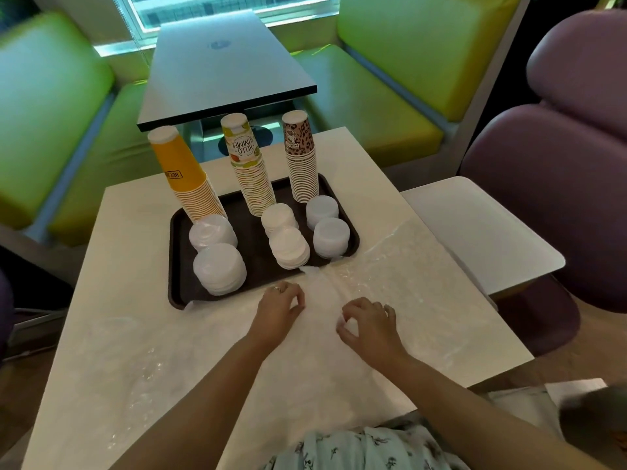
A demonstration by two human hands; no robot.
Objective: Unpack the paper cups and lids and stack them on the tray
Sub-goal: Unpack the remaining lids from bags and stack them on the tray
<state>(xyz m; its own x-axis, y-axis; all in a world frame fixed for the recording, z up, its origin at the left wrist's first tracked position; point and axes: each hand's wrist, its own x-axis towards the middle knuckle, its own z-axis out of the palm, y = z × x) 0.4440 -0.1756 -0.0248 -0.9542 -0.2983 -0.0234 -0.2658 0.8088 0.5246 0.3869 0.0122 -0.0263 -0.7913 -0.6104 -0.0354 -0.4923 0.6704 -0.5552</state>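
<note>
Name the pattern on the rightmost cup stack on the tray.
Leopard print, brown and pink, on the rightmost cup stack; head view.

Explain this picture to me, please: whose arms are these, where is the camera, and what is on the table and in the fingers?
There is no machine here: the single picture comes from a camera worn on a person's head, looking down. On the white table sits a dark tray with three upside-down cup stacks: yellow, fruit-print and leopard-print. In front of them stand six stacks of white lids. The left hand and the right hand both pinch clear plastic wrapping spread flat on the table.
</note>
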